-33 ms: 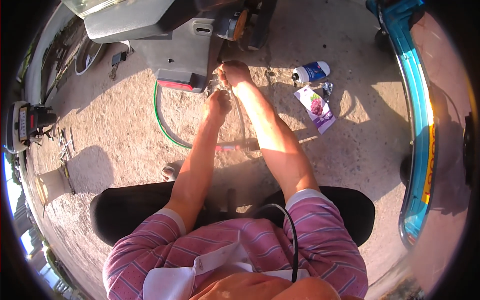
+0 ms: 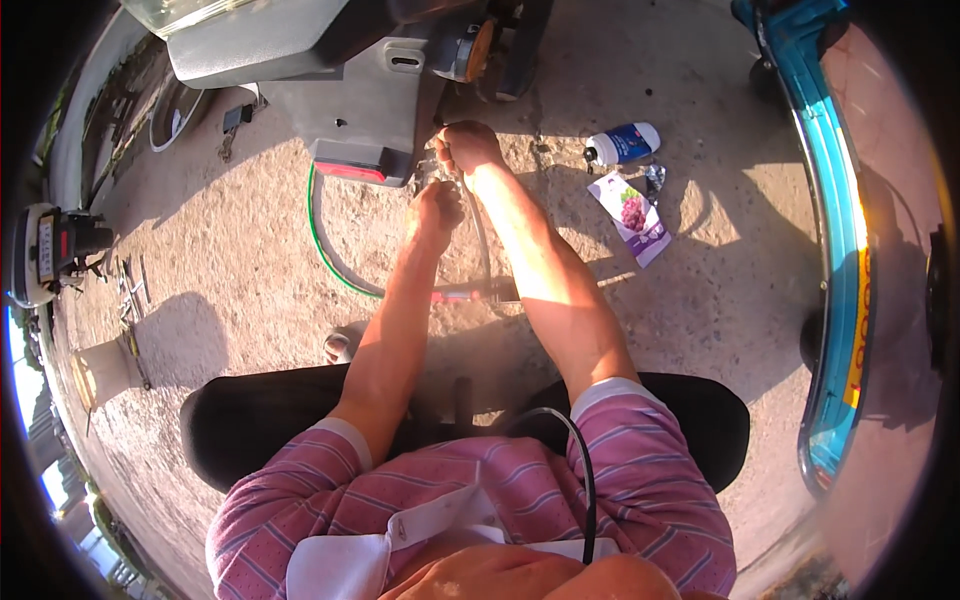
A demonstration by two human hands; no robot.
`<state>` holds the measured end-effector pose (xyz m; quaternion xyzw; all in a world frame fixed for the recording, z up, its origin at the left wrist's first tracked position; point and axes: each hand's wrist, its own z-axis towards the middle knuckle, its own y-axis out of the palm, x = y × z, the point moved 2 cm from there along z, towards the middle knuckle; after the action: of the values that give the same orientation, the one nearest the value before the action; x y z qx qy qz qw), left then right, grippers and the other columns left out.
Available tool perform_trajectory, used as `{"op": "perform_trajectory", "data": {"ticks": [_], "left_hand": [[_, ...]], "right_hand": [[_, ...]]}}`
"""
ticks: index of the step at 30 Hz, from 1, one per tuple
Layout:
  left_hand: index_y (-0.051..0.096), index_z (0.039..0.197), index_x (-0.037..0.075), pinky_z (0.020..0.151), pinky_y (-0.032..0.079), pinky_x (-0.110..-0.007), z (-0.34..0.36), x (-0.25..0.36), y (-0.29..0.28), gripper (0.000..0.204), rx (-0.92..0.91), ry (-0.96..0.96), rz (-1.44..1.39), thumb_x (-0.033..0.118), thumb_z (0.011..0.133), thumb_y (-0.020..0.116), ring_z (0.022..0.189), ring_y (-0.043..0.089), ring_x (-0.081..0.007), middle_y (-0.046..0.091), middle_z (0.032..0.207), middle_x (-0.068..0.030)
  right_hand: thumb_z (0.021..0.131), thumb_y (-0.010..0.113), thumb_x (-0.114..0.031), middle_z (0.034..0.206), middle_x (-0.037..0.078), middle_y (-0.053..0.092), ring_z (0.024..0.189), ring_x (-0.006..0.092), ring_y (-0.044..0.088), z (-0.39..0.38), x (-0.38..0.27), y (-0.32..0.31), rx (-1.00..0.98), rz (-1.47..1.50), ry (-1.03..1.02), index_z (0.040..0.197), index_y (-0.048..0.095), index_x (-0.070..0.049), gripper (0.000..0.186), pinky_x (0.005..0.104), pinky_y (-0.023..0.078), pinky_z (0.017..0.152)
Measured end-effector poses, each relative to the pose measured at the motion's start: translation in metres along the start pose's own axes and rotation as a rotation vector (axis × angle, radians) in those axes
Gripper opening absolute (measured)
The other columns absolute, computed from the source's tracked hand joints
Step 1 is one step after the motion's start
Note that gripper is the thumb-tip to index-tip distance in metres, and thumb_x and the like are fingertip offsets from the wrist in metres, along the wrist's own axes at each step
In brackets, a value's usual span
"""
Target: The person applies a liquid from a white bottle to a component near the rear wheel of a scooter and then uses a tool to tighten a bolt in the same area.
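Note:
Both my hands are closed by the lower rear corner of a grey vehicle panel [image 2: 345,105] with a red reflector [image 2: 352,171]. My right hand [image 2: 468,148] is the farther one, its fingers curled beside the panel's edge. Just nearer and to its left, my left hand [image 2: 437,212] makes a fist-like grip. What the fingers hold is hidden. A thin greyish hose [image 2: 482,235] runs from between the hands down toward the ground. Beyond my left forearm, a green hose [image 2: 320,245] curves from under the reflector toward a pink-red piece [image 2: 455,296] between my forearms.
At right on the concrete lie a blue-and-white bottle [image 2: 625,144] and a purple-and-white packet [image 2: 632,218] with a grape picture. A turquoise metal frame [image 2: 835,250] stands farther right. Tools [image 2: 130,290] and a pale container [image 2: 100,372] are at left.

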<state>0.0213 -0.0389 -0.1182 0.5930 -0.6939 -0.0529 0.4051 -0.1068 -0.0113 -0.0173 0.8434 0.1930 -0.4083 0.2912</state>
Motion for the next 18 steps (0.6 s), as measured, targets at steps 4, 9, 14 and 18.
{"op": "perform_trajectory", "data": {"ticks": [4, 9, 14, 18], "left_hand": [[0.052, 0.082, 0.011, 0.043, 0.032, -0.025, -0.001, 0.002, 0.003, 0.024, 0.043, 0.018, 0.009, 0.030, 0.095, 0.048, 0.048, 0.040, -0.0107, 0.042, 0.061, 0.0039], [0.056, 0.085, 0.011, 0.047, 0.036, -0.025, 0.008, -0.002, -0.011, 0.025, -0.025, 0.012, 0.028, 0.031, 0.097, 0.047, 0.052, 0.045, -0.0111, 0.048, 0.064, 0.0040], [0.061, 0.091, 0.010, 0.053, 0.044, -0.027, 0.019, -0.003, -0.025, 0.028, -0.057, -0.029, 0.031, 0.034, 0.098, 0.047, 0.059, 0.053, -0.0133, 0.056, 0.069, 0.0025], [0.062, 0.092, 0.011, 0.054, 0.046, -0.029, 0.027, -0.001, -0.042, 0.027, -0.050, -0.026, -0.030, 0.034, 0.098, 0.048, 0.060, 0.054, -0.0138, 0.057, 0.070, 0.0017]], "right_hand": [[0.086, 0.053, -0.006, 0.062, 0.008, 0.056, 0.047, 0.0157, 0.050, 0.003, 0.007, -0.001, -0.041, 0.066, -0.002, 0.075, 0.058, -0.002, 0.013, 0.0303, 0.037, 0.041], [0.090, 0.053, -0.005, 0.069, 0.007, 0.058, 0.051, 0.0133, 0.051, 0.010, 0.018, -0.001, -0.076, 0.269, 0.050, 0.089, 0.058, -0.002, 0.007, 0.0285, 0.037, 0.041], [0.090, 0.057, -0.007, 0.071, 0.006, 0.059, 0.052, 0.0109, 0.049, 0.011, 0.016, -0.006, -0.066, 0.177, -0.026, 0.090, 0.059, -0.003, 0.004, 0.0263, 0.037, 0.041], [0.089, 0.060, -0.007, 0.072, 0.006, 0.060, 0.052, 0.0104, 0.050, 0.007, 0.019, 0.002, 0.028, 0.286, 0.078, 0.092, 0.060, -0.003, 0.004, 0.0260, 0.037, 0.041]]}}
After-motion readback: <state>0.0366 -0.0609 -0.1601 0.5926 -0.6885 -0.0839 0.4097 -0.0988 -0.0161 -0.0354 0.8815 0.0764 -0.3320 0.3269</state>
